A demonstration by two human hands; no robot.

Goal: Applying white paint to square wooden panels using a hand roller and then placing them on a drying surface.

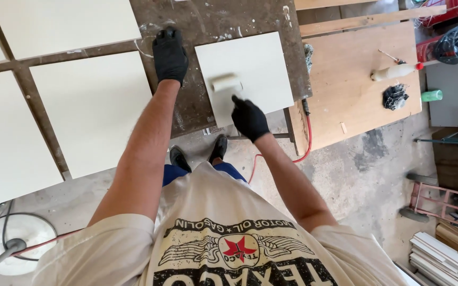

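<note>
The right hand (250, 117), in a black knitted glove, has its fingers curled tight around the handle of a small paint roller (226, 83); the roller's pale, fuzzy cylinder lies on the near left part of a square, smooth, cream-painted panel (255, 66). The left hand (169, 53), gloved alike, lies flat just left of that panel, fingers pressed together and pointing away, palm down on the dark work table (197, 106), whose rough top is spattered with dried paint.

Left of the panel, past the left hand, several larger cream panels (88, 108) lie on brown wooden slats (38, 114), with narrow gaps between them. Right of the panel, touching the table's edge, stands a bare plywood bench (345, 100) carrying a whitish squeeze bottle with a red tip (396, 71), a crumpled black glove (395, 96) and a small green cap-like cylinder (431, 96). A red hose (307, 139) drops between table and bench to the stained concrete floor (361, 175). Near of the panel, below the table's edge, two black shoes (197, 153) show.
</note>
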